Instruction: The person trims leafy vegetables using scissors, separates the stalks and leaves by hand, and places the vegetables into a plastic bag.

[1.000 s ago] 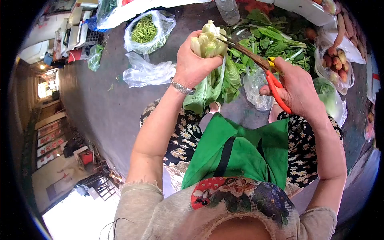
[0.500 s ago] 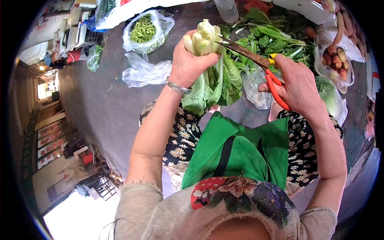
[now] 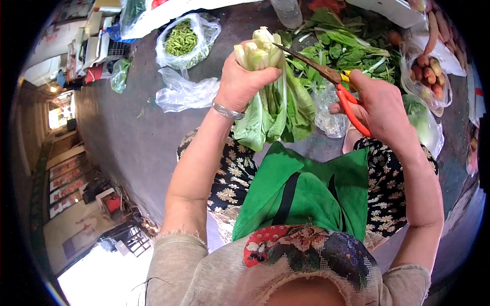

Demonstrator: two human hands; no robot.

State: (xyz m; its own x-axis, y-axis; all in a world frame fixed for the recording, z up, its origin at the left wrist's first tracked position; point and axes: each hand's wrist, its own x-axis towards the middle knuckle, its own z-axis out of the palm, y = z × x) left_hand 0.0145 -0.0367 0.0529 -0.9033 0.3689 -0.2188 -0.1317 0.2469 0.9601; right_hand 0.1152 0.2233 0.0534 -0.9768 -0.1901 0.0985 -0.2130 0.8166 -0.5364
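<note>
My left hand [image 3: 250, 76] is closed round a bunch of leafy greens [image 3: 275, 109], with the pale cut stem ends up and the leaves hanging down over my knee. In my right hand [image 3: 375, 104] is a pair of scissors [image 3: 326, 71] with red-orange handles, a bit of yellow near the pivot and rusty blades. The blades point up and left, their tip right beside the stem ends. Whether the tip touches the stems I cannot tell. My right fingers partly hide the handles.
Loose greens [image 3: 352, 46] lie spread ahead on the right, below a plastic bottle [image 3: 287, 13]. A bag of green pods [image 3: 181, 41] and a crumpled clear bag [image 3: 186, 92] lie left. Bagged reddish produce [image 3: 427, 76] and a bagged pale green vegetable [image 3: 421, 122] lie right.
The greens in my left hand have turned slightly, their leaves hanging a little lower and wider. The scissors have shifted slightly left, their tip staying near the stem ends.
</note>
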